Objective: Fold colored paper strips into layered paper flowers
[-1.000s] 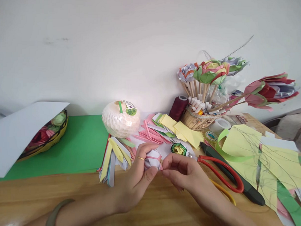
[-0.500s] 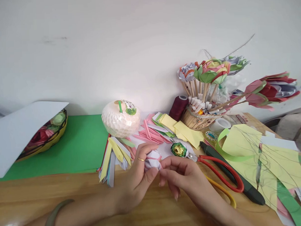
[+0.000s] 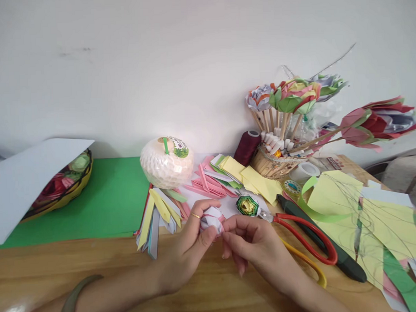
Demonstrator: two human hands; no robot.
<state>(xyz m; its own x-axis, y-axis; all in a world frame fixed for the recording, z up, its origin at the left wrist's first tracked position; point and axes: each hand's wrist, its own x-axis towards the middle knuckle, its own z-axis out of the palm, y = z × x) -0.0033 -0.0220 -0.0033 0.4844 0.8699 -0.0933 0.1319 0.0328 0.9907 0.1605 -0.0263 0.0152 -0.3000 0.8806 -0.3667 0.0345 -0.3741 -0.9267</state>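
Over the table's front part, my left hand [image 3: 192, 243] is closed around a small folded paper flower [image 3: 210, 218] in pale lavender and pink. Its thumb presses on the near side and the fingers curl behind. My right hand [image 3: 253, 241] pinches the flower's right edge between thumb and forefinger, while its other fingers hang curled below. Just beyond lies a green and yellow folded paper flower [image 3: 247, 205]. Red-handled scissors or pliers [image 3: 308, 234] rest right of my right hand; their tips are partly hidden. Folded paper strips [image 3: 157, 221] fan out left of the held flower.
A wrapped white coconut [image 3: 167, 162] stands behind the hands. Pink folded pieces [image 3: 209, 181] and yellow papers [image 3: 260, 181] lie near a maroon thread spool [image 3: 247, 148]. A basket [image 3: 273, 165] holds paper flowers on sticks. A dark green pen-like tool [image 3: 323, 243] and loose wires lie right.
The paper flower has turned slightly in my fingers, with more pink showing along its lower right edge. Both hands stay nearly in place.
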